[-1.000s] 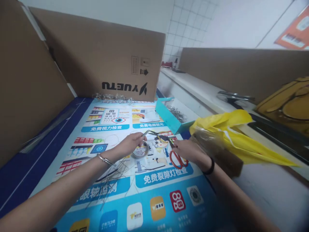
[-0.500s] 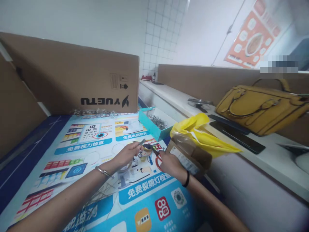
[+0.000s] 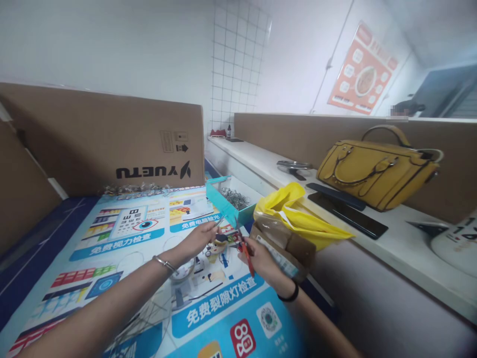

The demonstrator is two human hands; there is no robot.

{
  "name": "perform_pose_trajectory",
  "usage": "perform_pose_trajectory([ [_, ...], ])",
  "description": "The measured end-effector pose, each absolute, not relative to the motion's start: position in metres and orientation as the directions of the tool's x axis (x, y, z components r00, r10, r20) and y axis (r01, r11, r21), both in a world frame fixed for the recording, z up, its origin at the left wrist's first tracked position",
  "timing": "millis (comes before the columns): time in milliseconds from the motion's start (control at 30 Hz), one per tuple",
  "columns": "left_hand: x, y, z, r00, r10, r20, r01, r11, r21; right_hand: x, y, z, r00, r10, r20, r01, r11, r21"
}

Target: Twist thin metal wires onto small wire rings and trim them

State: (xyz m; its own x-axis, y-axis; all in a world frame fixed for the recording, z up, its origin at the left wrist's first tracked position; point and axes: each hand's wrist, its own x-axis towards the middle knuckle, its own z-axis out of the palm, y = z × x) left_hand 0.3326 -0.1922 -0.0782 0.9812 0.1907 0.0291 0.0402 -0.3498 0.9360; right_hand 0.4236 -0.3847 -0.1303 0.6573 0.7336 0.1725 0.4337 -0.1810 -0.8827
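Note:
My left hand (image 3: 201,239) has its thumb and fingers pinched on thin pale wire (image 3: 220,221), whose ends stick out past the fingertips. My right hand (image 3: 261,258) grips red-handled scissors (image 3: 246,256), the dark blades pointing away from me and spread slightly apart. The blades are to the right of the left fingertips, apart from them. Beyond both hands stands a turquoise box (image 3: 223,201) with a pile of small metal wire pieces (image 3: 234,197) inside. Long thin wires (image 3: 149,311) lie loose on the printed sheet (image 3: 212,311), partly under my left forearm.
Right of my right hand is an open cardboard carton (image 3: 298,251) with a yellow plastic bag (image 3: 286,204) over it. A white ledge (image 3: 257,156) holds a black phone (image 3: 348,215) and a yellow handbag (image 3: 372,169). Large cardboard panels (image 3: 100,139) stand behind the sheet.
The view has shifted, so most things appear further left and lower. My right hand has turned the scissors, with blades now pointing up and away and more of the red handles showing.

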Motion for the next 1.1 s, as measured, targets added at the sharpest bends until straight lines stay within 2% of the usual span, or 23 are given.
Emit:
perform_pose_trajectory([
  [200, 0.349, -0.185, -0.071, 0.993, 0.112, 0.049, -0.005, -0.362, 0.932, 0.421, -0.379, -0.125, 0.67, 0.735, 0.104, 0.221, -0.063, -0.973],
  [333, 0.359, -0.183, -0.068, 0.995, 0.09, 0.032, 0.013, -0.459, 0.889, 0.428, -0.37, -0.125, 0.662, 0.743, 0.104, 0.146, 0.008, -0.989],
  [467, 0.373, -0.172, -0.062, 0.994, 0.106, 0.025, 0.037, -0.542, 0.84, 0.441, -0.352, -0.119, 0.68, 0.727, 0.098, 0.135, 0.008, -0.991],
  [600, 0.387, -0.156, -0.053, 0.999, 0.051, 0.005, 0.024, -0.568, 0.822, 0.448, -0.336, -0.108, 0.655, 0.75, 0.098, 0.128, 0.017, -0.992],
  [1100, 0.415, -0.117, -0.03, 0.952, -0.163, -0.261, 0.132, -0.549, 0.825, 0.465, -0.314, -0.104, 0.55, 0.816, 0.181, 0.037, 0.192, -0.981],
])
